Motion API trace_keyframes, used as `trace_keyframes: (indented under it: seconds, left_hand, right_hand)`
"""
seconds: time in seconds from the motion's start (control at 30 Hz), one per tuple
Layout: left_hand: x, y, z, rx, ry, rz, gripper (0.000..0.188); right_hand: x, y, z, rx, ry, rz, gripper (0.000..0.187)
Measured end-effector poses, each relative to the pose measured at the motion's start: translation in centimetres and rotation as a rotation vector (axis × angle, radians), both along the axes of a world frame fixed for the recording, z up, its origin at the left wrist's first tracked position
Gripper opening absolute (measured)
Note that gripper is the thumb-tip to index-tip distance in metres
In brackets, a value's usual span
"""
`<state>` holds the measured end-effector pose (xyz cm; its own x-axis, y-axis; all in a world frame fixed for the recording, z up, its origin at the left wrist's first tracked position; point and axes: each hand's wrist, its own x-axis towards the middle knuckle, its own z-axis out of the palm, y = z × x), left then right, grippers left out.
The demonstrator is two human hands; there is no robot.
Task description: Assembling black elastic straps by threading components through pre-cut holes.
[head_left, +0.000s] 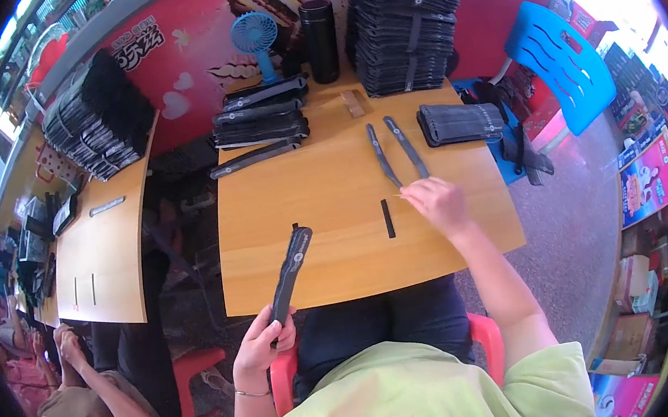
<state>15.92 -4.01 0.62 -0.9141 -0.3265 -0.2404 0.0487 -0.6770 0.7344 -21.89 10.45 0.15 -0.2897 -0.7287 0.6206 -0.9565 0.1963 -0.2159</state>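
My left hand is closed around the lower end of a long, flat black fabric strip with a pale print. It tilts up over the table's front edge. Over the right half of the table, my right hand has its fingers pinched together. A tiny pale tip shows at them, too small to name. Just beyond those fingers lie two dark printed strips, a left one and a right one. A short plain black strip rests on the wood to the left of my right hand.
Black strips are piled at the table's back left, with a tall bundled stack behind and another bundle at right. A blue fan and black bottle stand at the back. Another person sits at the left table.
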Motion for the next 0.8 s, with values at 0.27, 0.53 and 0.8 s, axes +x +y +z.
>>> trace_keyframes:
  seconds: [0.27, 0.53, 0.8]
  left_hand:
    - [-0.3, 0.4, -0.3, -0.019, -0.015, 0.026, 0.036]
    - [-0.7, 1.1, -0.3, 0.039, -0.019, 0.029, 0.029]
    - [-1.3, 1.1, -0.2, 0.066, -0.023, 0.018, 0.028]
  right_hand:
    - [0.7, -0.9, 0.6, 0.23, -0.188, 0.014, 0.021]
    - [-1.9, -4.0, -1.5, 0.164, -0.137, -0.011, 0.021]
    - [-4.9, -3.3, -2.8, 0.011, -0.208, -0.163, 0.019]
